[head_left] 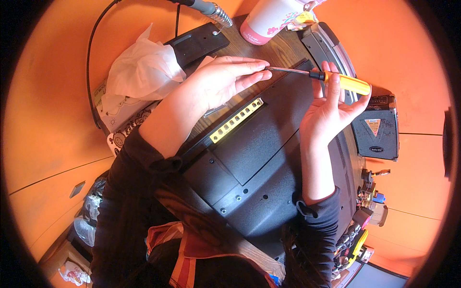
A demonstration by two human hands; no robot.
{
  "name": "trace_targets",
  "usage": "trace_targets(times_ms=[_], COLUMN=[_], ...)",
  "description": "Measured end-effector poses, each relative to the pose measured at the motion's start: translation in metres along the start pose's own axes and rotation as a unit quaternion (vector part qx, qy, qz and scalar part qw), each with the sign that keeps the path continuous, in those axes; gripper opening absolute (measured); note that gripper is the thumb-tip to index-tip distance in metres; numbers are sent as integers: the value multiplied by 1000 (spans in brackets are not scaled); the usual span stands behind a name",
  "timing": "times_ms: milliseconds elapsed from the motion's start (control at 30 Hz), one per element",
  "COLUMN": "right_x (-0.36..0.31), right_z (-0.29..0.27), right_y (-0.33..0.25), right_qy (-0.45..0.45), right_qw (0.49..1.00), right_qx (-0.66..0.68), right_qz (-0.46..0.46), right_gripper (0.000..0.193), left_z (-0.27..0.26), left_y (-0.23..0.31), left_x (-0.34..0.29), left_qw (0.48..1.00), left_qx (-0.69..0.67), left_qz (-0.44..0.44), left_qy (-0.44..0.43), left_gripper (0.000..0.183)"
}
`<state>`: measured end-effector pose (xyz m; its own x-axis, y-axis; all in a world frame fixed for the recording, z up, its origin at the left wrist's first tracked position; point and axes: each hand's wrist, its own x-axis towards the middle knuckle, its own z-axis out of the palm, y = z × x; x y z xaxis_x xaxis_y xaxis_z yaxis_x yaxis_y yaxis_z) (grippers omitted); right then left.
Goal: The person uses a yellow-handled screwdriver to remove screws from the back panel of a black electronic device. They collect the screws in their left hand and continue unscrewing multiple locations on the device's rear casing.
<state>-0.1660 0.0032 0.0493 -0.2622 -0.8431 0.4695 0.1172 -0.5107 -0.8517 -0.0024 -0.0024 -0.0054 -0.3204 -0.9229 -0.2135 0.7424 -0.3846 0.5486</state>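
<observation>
My right hand (331, 98) holds a screwdriver (353, 84) by its yellow handle, fingers closed around it. Its thin metal shaft points left, and the tip reaches the fingertips of my left hand (230, 79). Those fingertips are pinched together at the tip; whatever small thing may sit between them is too small to make out. Beneath both hands lies a large black plastic casing (259, 158), flat on the table, with several round holes in its surface. Along its upper left edge runs a yellow strip (237, 120) with a row of dark openings.
A white plastic bag (141, 67) bulges over a box at the left. Behind stand a soldering-iron holder (221, 17) with a coiled spring and a white and pink cup (271, 21). On the right are a grey device (331, 48), a small speaker (377, 129) and assorted tools (355, 245).
</observation>
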Motion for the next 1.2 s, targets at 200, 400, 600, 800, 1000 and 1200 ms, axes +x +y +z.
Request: trace_targets(times_ms=[200,400,600,800,1000,1200], right_x=[-1,-3,-2,1,6,-8], right_z=[4,3,3,0,-1,10], right_y=[-2,-5,-3,-3,-6,-26], right_qy=[-2,-84,-129,-45,-14,-86], right_qw=[999,987,980,995,997,993], right_qx=[13,-49,-26,-21,5,24], right_qz=[-32,-127,-152,-81,-70,-72], right_gripper=[69,67,68,74,68,19], left_z=[1,1,-2,1,-1,-5], left_y=[0,0,0,1,-4,6], left_x=[0,0,2,2,7,15], left_qw=[1000,998,997,999,1000,994], left_qx=[9,63,73,38,11,-87], left_qz=[-7,21,20,13,22,68], left_qy=[-2,-8,-12,-29,7,-2], left_gripper=[22,23,23,22,24,25])
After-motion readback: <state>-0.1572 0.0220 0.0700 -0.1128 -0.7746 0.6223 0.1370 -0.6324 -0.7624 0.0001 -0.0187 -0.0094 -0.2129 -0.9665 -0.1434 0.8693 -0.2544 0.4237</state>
